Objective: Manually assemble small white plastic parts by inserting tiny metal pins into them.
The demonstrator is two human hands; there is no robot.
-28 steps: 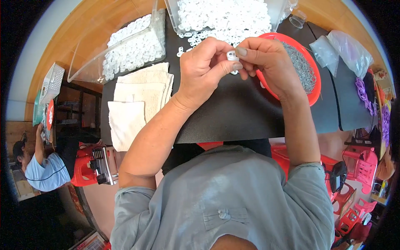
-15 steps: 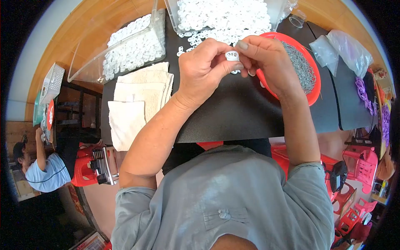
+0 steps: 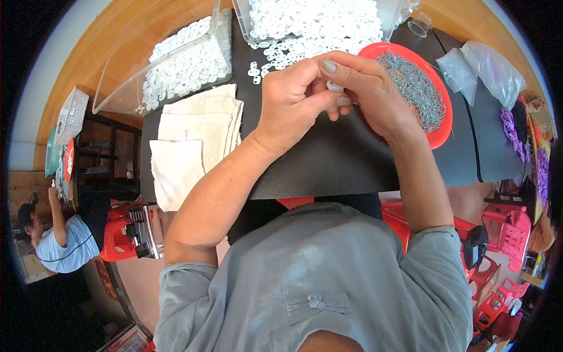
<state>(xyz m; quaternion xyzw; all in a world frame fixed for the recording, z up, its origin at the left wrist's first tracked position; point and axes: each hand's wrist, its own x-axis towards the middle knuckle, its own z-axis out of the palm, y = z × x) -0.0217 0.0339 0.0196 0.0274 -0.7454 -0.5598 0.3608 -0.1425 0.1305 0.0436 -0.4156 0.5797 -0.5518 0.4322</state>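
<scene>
One small white piece (image 3: 334, 87) is in the person's hands above the tabletop (image 3: 328, 164), and its handling appears unfinished. The left hand (image 3: 293, 97) pinches it between thumb and bent fingers; the right hand (image 3: 375, 91) curls in against it, though whether those fingertips grip anything cannot be told. Many loose white pieces (image 3: 287, 54) lie spread beyond the hands, with more in the clear left box (image 3: 126, 88) and the clear far bin (image 3: 240, 26); which of these have been worked on is not evident. Small grey metal parts (image 3: 431, 102) fill much of the red bowl (image 3: 444, 132). The held piece looks glossy and plastic, mostly covered by fingers, its holes hidden.
</scene>
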